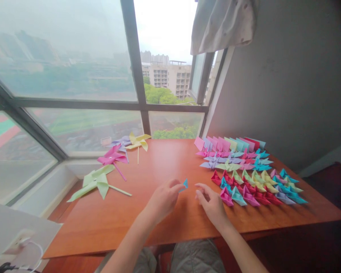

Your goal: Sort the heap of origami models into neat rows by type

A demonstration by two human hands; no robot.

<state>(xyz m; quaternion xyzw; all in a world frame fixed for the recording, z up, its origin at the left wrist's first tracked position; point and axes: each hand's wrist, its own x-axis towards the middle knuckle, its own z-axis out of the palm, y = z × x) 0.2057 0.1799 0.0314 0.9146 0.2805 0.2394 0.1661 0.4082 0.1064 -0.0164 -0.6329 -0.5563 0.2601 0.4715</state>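
Observation:
Between the thumb and fingers of my left hand (168, 197) is a small piece of folded blue paper (185, 184), its pointed tip sticking up. Most of that piece is covered by my fingers, so its full shape cannot be made out. My right hand (210, 203) hovers just to the right of it, fingers curled but apart, with nothing in them. Rows of folded paper boats (249, 195) in red, pink, blue, green and yellow stand on the table right of my right hand.
Paper pinwheels on sticks lie at the left, a green pinwheel (98, 181) nearest. Behind the boats are folded paper cranes (229, 165) and upright paper pieces (223, 145). The wooden table (170, 159) meets a window at the back. A wall socket (15, 244) with cords is lower left.

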